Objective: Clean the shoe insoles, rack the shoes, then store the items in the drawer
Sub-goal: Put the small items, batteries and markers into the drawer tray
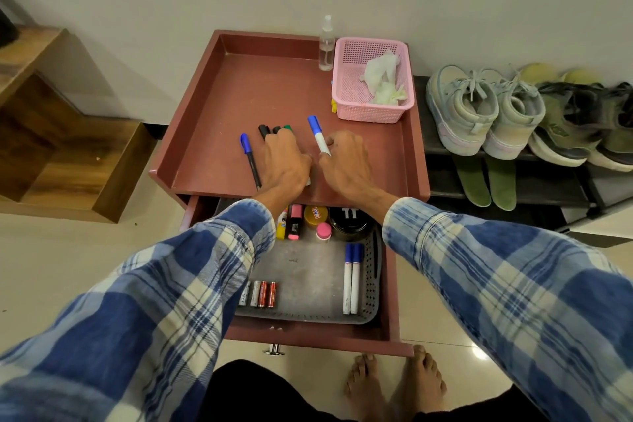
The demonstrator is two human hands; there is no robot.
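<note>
you were in the last step, the storing: the shoes stood on the rack to the right of the cabinet, with green insoles lying on the shelf below them, so the cleaning and racking looked done to me. both hands were out over the cabinet top. your left hand had its fingers curled over a bunch of markers, whose black and green caps poked out beyond the knuckles. your right hand pinched the white marker near its lower end, its blue cap pointing away toward the pink basket; i could not tell whether it was lifted or lying on the top. a blue pen lay just beside your left hand, not gripped. the drawer stood pulled open under your wrists, and its grey tray held two stored markers, some batteries and small jars at the back. the next move, as i judged it, called for drawing both hands back over the raised front lip and down into the tray, laying the markers beside the two there, then going back for the pen. the bunch in your left hand looked the likelier to spill, so a firm hold mattered.
</note>
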